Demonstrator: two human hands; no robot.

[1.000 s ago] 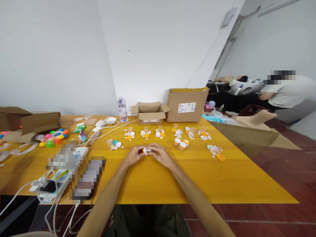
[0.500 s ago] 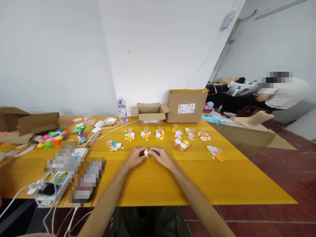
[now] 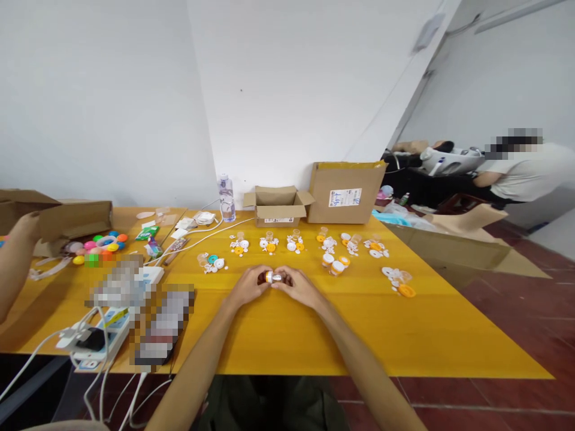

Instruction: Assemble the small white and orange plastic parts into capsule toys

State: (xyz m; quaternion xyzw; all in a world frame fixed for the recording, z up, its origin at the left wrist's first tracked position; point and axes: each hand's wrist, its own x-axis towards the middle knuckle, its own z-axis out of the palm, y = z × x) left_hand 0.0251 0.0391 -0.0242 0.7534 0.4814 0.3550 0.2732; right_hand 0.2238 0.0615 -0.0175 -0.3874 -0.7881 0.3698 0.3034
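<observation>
- Both hands stay closed on the small bottle, held just above the yellow table: left hand on its dark end, right hand on the other.
- Grip unchanged from a second ago.
- New: another person's arm now shows at the left edge, by the cardboard box.

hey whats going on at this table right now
A person at a yellow table grips a small orange-and-white bottle between the left hand and right hand, just above the tabletop. Behind it lie rows of small caps and bottle parts, then two cardboard boxes by the wall. Another person's arm enters from the left edge.
</observation>
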